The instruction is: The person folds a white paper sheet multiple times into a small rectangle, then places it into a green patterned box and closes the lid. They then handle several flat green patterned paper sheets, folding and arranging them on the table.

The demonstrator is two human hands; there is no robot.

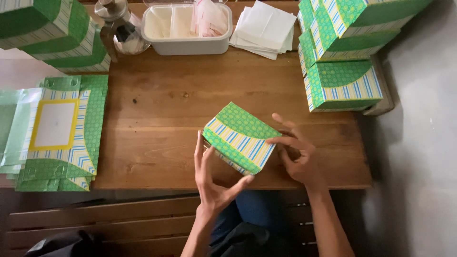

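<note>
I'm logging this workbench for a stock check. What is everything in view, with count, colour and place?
Folded box: one, green with blue and yellow stripes, near the front edge of the table, between both hands.
Finished boxes: a stack, same pattern, far right; exact count unclear.
More boxes: a stack, same pattern, far left.
Flat blanks: a pile, green with a white panel, left edge.
Tub: one, white, far centre, with paper pieces inside.
Paper sheets: a pile, white, right of the tub.
Jar: one, clear, left of the tub.
Table: one, brown wood.
Left hand: fingers open against the box's near side.
Right hand: fingertips on the box's right edge.
</note>
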